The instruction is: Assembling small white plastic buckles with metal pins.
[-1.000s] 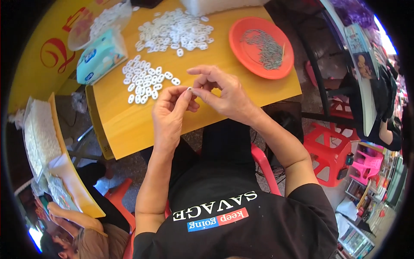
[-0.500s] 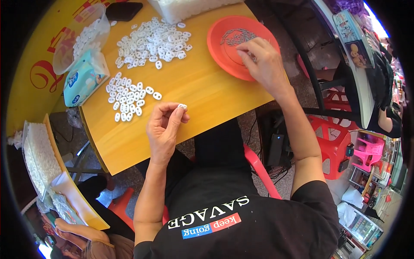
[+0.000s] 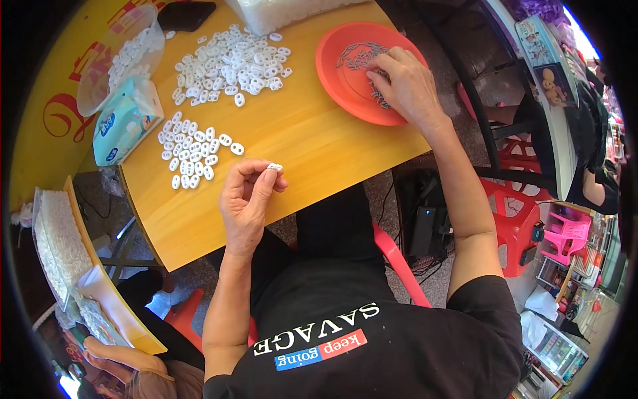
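My left hand (image 3: 246,203) is closed near the table's front edge. Thumb and fingertips pinch a small white oval plastic piece (image 3: 275,167). To its left lies a small group of the same two-holed white pieces (image 3: 189,151), with a larger heap (image 3: 229,63) beyond. Over a red round plate (image 3: 333,90) at the right, my right hand (image 3: 409,86) reaches down with bent fingers drawn together. Its fingertips are among small thin grey metal pieces (image 3: 359,53); whether one is between them is hidden.
A clear tub (image 3: 149,50) of white pieces and a blue tissue pack (image 3: 126,123) stand at the table's left edge. A dark phone-like slab (image 3: 186,16) and a bulky clear bag (image 3: 286,13) lie at the back. Another person's arm (image 3: 126,356) shows at lower left.
My right hand has shifted slightly and its fingertips have gone down into the metal pieces, which now show spread toward the plate's near side. My left hand keeps its pinch on the white piece.
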Available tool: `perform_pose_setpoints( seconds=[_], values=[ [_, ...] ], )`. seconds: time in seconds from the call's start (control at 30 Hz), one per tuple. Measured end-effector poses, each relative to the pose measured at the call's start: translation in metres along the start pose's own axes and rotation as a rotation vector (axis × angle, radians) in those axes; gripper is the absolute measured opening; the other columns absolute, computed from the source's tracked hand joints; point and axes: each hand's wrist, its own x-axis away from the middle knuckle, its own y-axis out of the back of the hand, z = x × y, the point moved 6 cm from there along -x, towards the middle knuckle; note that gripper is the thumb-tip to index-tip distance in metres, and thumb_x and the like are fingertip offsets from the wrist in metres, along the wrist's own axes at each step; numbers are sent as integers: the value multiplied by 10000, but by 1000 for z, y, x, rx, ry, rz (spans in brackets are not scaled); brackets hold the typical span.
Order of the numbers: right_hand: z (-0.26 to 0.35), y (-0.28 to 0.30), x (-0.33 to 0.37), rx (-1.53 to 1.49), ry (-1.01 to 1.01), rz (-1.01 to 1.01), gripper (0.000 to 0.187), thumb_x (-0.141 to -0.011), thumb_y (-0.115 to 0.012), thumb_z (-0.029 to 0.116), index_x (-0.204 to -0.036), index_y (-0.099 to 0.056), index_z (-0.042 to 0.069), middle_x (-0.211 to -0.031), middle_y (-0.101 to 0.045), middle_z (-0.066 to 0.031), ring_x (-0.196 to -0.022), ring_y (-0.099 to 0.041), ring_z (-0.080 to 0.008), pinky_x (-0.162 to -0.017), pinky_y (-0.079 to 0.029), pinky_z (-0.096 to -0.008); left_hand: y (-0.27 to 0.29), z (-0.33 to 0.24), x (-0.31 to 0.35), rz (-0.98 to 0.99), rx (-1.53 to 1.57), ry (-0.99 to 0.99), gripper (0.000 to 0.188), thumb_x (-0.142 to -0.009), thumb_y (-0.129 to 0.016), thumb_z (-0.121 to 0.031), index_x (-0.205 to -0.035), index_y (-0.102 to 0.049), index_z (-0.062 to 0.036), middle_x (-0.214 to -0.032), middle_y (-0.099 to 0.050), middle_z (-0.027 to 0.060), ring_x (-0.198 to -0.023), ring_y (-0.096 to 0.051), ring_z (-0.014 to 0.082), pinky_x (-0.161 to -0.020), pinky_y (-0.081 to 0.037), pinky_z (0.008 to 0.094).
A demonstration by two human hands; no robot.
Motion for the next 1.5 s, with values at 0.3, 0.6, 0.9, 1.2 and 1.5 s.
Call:
perform_pose_setpoints(
  seconds=[0.3,0.6,0.9,1.2,1.5],
  values=[
    [3,-2,-5,27,70,8,123,-795,-717,151,-897,-696,86,-897,-605,-89,-894,-616,-286,-750,-518,-417,0,1,0,2,-12,-3,118,-954,-585,-32,-1069,-578,-7,-967,-647,69,-818,-623,121,-768,-508,254],
    [16,-11,-9,21,201,133,98,-814,-649,106,-888,-629,45,-937,-599,-100,-943,-596,-288,-761,-522,-413,0,-1,1,0,-11,-16,112,-955,-586,-35,-1063,-583,-3,-962,-649,66,-814,-623,115,-758,-512,253],
    [-2,10,-11,-98,82,-11,92,-865,-638,139,-914,-616,64,-891,-623,-101,-840,-636,-286,-734,-513,-396,-1,-2,0,5,18,-22,109,-957,-588,-43,-1057,-587,1,-953,-651,63,-812,-621,111,-758,-510,252],
    [16,8,-4,-85,221,153,102,-843,-654,139,-905,-651,58,-894,-630,-95,-895,-628,-292,-771,-514,-399,1,-1,0,2,12,-29,114,-955,-594,-50,-1058,-586,-1,-946,-652,64,-805,-623,116,-755,-507,249],
    [10,3,-8,-50,224,132,109,-850,-646,132,-911,-667,45,-898,-639,-102,-909,-628,-297,-782,-515,-404,0,0,0,10,12,-33,111,-954,-591,-41,-1057,-583,-1,-953,-652,66,-805,-624,116,-752,-509,247]
  ],
)
